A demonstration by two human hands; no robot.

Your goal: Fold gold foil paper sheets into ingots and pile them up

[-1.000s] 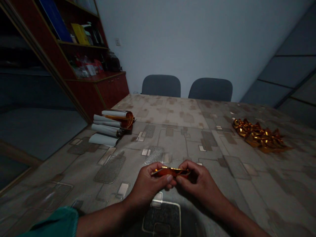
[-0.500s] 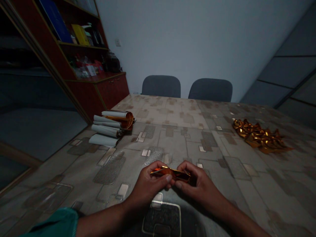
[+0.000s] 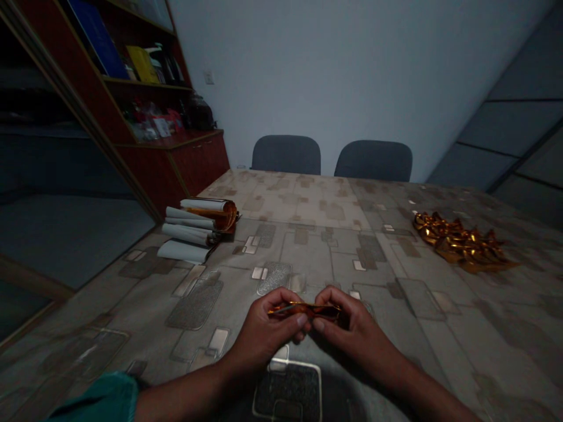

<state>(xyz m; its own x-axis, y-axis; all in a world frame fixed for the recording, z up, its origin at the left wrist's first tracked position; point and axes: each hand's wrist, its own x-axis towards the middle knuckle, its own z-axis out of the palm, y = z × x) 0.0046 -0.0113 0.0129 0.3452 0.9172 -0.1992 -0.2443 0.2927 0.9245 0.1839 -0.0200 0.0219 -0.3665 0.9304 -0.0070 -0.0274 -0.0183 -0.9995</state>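
Between both hands, above the near part of the patterned table, is a small folded piece of shiny gold foil paper (image 3: 308, 309). My left hand (image 3: 272, 319) pinches its left end, thumb in front and fingers behind. The right end is gripped by my right hand (image 3: 347, 319) in the same way, and the two thumbs nearly meet at the middle. Several folded gold foil pieces (image 3: 461, 243) lie in a row at the right of the table. At the left rests a stack of curled sheets (image 3: 189, 231), pale on one side and gold on the other.
The patterned tablecloth (image 3: 308, 234) spans the table. Two grey chairs (image 3: 285, 154) stand at its far edge, before a pale wall. A red-brown cabinet (image 3: 200, 158) with shelves of bags and boxes is at the back left.
The gold foil between my hands has tilted slightly and looks flatter and narrower. My hands have barely moved and still grip both ends.
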